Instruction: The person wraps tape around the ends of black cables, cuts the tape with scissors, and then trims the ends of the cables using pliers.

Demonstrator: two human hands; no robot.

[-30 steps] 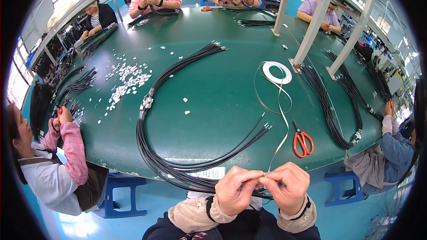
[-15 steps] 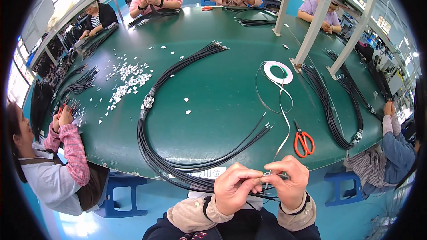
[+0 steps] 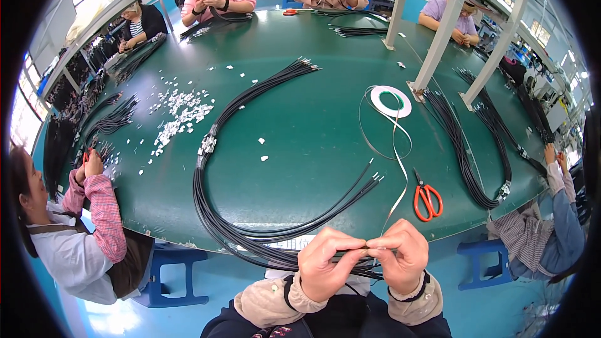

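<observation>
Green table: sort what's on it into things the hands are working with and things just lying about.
In use:
- black cable bundle, gripped by left hand and right hand
- white tape strip running up to the tape roll

Lying about:
- red scissors
- white scraps
- other cable bundle to the right
- green table itself

Both the left hand (image 3: 328, 264) and right hand (image 3: 400, 255) are bare, with beige ribbed-cuffed sleeves over dark clothing.
</observation>
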